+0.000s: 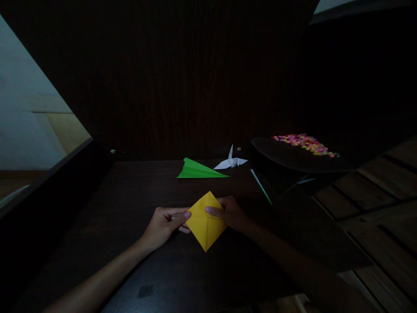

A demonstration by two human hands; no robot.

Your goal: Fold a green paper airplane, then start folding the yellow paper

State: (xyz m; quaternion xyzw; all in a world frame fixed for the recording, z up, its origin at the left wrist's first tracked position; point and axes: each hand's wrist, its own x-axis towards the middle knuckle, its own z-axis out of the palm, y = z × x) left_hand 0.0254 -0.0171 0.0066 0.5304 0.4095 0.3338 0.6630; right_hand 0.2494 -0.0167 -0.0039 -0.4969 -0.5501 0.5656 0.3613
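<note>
A yellow sheet of origami paper, folded into a diamond with a crease down its middle, is held up between my two hands. My left hand pinches its left corner, thumb on top and fingers behind. From the right, my right hand grips the paper with the thumb lying across the centre crease; its other fingers are mostly hidden behind the sheet. Beyond the hands lie a green paper plane and a white paper crane, close together on the dark table.
A thin pale strip with a green end lies to the right. Behind it, a dark curved surface carries a strand of small pink, red and yellow pieces. A dark wooden panel rises at the back; slatted wood shows at right.
</note>
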